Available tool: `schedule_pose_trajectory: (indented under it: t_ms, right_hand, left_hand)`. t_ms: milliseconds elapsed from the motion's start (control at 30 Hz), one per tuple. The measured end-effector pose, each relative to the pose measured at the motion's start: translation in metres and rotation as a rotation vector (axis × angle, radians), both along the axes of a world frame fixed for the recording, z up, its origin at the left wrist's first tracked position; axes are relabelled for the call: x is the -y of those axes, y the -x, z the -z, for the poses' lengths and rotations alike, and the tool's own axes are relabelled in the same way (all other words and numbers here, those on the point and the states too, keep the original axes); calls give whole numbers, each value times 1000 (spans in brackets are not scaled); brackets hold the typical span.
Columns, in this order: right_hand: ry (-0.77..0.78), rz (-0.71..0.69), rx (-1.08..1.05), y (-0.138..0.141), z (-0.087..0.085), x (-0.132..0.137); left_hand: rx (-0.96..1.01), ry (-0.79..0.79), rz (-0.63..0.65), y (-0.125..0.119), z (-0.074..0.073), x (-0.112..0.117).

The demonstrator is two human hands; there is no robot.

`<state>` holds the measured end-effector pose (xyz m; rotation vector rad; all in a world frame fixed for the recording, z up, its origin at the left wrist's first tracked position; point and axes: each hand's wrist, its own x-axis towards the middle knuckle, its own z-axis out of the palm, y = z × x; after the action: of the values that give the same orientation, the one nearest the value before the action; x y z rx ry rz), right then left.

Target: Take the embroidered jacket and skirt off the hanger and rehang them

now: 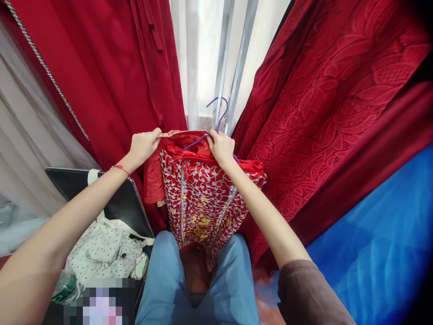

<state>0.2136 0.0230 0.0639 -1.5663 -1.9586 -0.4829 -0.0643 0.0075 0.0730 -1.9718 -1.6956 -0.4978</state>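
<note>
A red garment (199, 198) with silver and gold embroidery hangs in front of me above my knees. A purple hanger (219, 118) sticks out of its top, hook upward. My left hand (145, 144) pinches the garment's upper left edge, fingers closed on the cloth. My right hand (221, 146) grips the top of the garment where the hanger's neck and arm meet, fingers closed around them.
Red dresses hang at the left (101, 76) and an embossed red one at the right (331, 113). A white curtain (203, 54) is behind. A black chair (122, 203) at lower left holds a dotted white bag (104, 253) and a bottle (66, 286). Blue fabric (379, 243) lies right.
</note>
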Motion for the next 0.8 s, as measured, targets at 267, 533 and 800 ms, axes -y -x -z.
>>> schedule_pose_trajectory:
  t_ms: [267,533,800]
  right_hand:
    - [-30,-21,-21,-2,1,0]
    - [-5,-47,-12,-4,-3,4]
    - [19,-43,-8,2,-8,12]
  left_hand:
    - [-331,150,4,-18,-23,33]
    - [-433,317,-51,-42,-20,50]
    - [-287,323,-254,-34,-23,29]
